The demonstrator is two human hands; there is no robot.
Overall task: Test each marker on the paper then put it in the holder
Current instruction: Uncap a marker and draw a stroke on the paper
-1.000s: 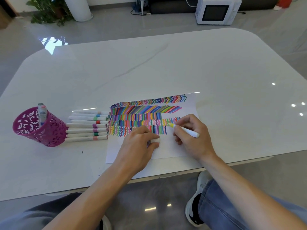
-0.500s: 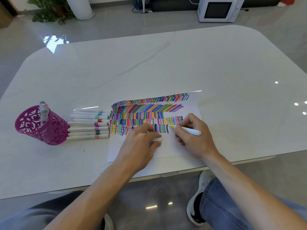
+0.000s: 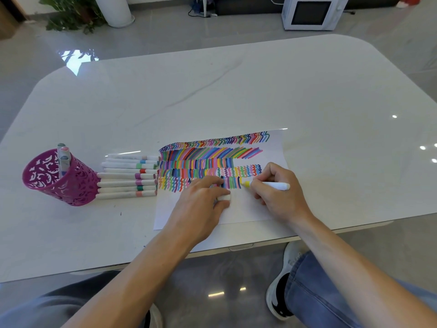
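A white paper [image 3: 246,209] covered in rows of coloured strokes lies near the table's front edge. My right hand [image 3: 276,192] grips a white marker [image 3: 274,185] whose yellow tip touches the paper at the right end of the lowest row. My left hand [image 3: 201,204] presses on the paper and holds the white marker cap [image 3: 224,197] between its fingers. A row of several white markers [image 3: 127,176] lies left of the paper. A magenta cut-out holder [image 3: 59,178] stands at the far left with three markers in it.
The white marble table [image 3: 236,91] has a rounded outline, and its front edge runs just below my hands. On the floor beyond stand a white microwave [image 3: 312,11] and a potted plant [image 3: 73,15]. My knees and a shoe [image 3: 281,287] show under the table.
The marker's yellow tip has stayed near the right end of the lowest row, shifting only slightly. My left hand has kept its place on the paper. The camera tilted a little.
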